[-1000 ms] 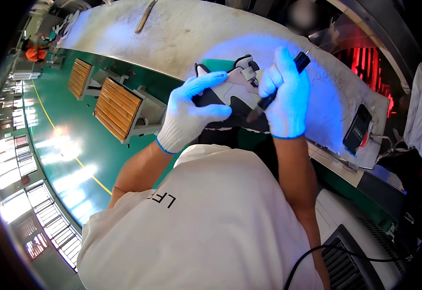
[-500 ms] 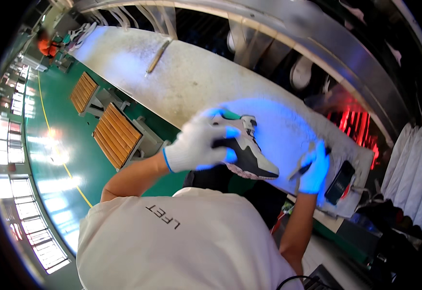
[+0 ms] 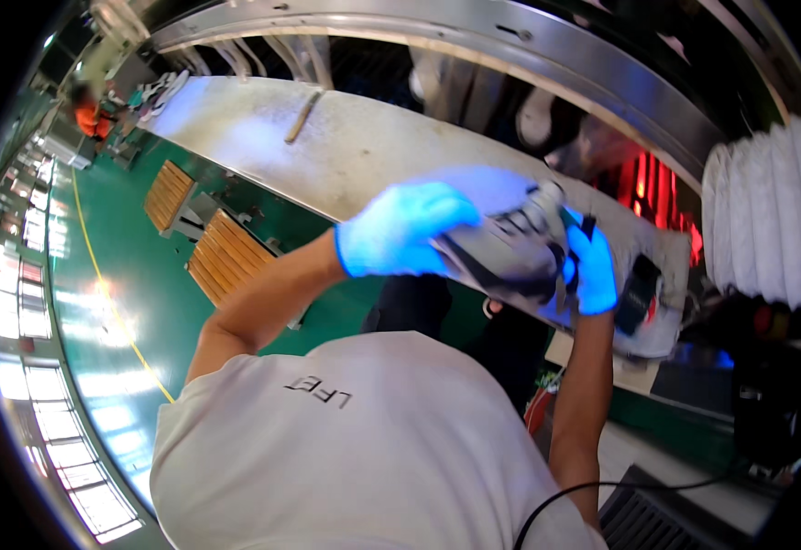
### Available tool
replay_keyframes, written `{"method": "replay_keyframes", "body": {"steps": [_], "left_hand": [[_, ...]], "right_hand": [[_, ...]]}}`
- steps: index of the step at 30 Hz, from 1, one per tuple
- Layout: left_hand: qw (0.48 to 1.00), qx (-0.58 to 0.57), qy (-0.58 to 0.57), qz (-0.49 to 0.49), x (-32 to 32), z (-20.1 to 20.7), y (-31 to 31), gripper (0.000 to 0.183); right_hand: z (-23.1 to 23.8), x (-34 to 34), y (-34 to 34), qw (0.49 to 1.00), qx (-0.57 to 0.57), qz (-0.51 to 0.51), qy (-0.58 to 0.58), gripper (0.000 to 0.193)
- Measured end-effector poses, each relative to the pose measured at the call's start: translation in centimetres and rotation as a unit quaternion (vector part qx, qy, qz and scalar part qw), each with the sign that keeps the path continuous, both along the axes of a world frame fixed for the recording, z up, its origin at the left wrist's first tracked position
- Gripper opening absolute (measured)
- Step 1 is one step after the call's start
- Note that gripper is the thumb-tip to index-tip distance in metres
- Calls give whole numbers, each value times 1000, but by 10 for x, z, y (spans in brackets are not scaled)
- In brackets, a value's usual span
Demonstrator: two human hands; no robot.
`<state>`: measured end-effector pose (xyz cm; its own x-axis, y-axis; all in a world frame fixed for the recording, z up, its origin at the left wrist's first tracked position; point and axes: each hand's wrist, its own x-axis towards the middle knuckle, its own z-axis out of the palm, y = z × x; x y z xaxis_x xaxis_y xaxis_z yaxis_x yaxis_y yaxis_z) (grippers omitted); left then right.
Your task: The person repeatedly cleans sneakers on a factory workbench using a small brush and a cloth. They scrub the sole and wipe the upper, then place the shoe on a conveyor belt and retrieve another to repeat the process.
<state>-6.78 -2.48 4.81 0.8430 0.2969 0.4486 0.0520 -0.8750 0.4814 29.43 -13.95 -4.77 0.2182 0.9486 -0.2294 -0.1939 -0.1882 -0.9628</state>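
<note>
A grey, white and black sneaker [image 3: 509, 249] is held above the near edge of the bench, blurred by motion. Its toe end lies against my left hand [image 3: 410, 229], whose white-gloved fingers close around it under blue light. At the heel end is my right hand [image 3: 593, 275], also gloved, with its fingers against the shoe. A thin tool with a dark end [image 3: 588, 224] pokes up from the right hand; the rest of it is hidden. The laces and collar face up and away from me.
The long pale bench [image 3: 373, 137] carries a stick-like tool [image 3: 302, 116] farther off and a dark phone-like device [image 3: 640, 291] at right. Behind it runs a metal-framed machine with red glowing heaters [image 3: 650, 188]. A white pleated duct [image 3: 767, 211] hangs right. Slatted wooden platforms [image 3: 229, 257] stand left.
The sneaker has been turned, so its toe is now at my left hand and its heel at my right. My right hand has come up to the shoe.
</note>
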Motion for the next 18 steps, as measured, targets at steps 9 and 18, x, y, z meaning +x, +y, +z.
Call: {"method": "replay_keyframes", "body": {"steps": [9,18], "left_hand": [[971,-54,198,125,28,-32,-32,133],[951,-73,258,153,74,-30,-40,138]], "right_hand": [[26,-40,11,979,-63,17,-194,30],[40,-54,10,946,126,-281,102,30]]}}
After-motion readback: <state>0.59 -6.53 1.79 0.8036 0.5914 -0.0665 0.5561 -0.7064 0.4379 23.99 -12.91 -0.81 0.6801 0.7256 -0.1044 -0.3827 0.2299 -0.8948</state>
